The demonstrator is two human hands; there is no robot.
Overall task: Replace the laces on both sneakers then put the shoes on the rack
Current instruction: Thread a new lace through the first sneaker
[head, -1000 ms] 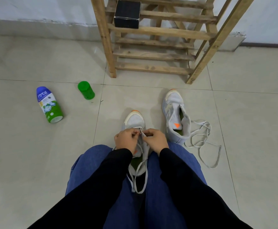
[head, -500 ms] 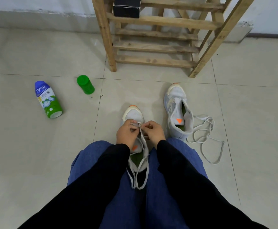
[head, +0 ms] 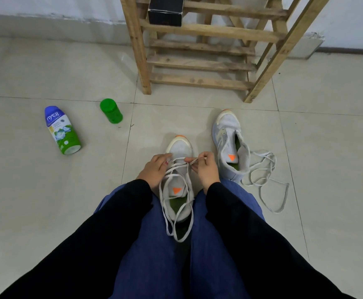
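"Two things could go wrong here," said the first child. "The lace [head: 174, 171] tip could slip out of the person's right hand [head: 205, 169], because only the fingertips pinch it. Then it must be poked at the hole again."

"And the other thing?" asked the second child.

"The long ends hang down between the knees. If one side gets pulled too hard, the ends come out uneven."

"What are the hands doing?"

"Both are closed on the lace. The left hand [head: 154, 169] pinches it at the left side of the near sneaker [head: 179, 147], close to the toe. The right hand pinches the tip on the right side."

"Where are the shoes?"

"The near sneaker stands on the floor [head: 46, 201] between the knees, well away from the floor's edges. The other sneaker [head: 228, 134] is just to its right, with a loose lace [head: 262, 154] in a heap beside it. The rack [head: 197, 80] stands by the floor's far edge. No sneaker is on it yet."
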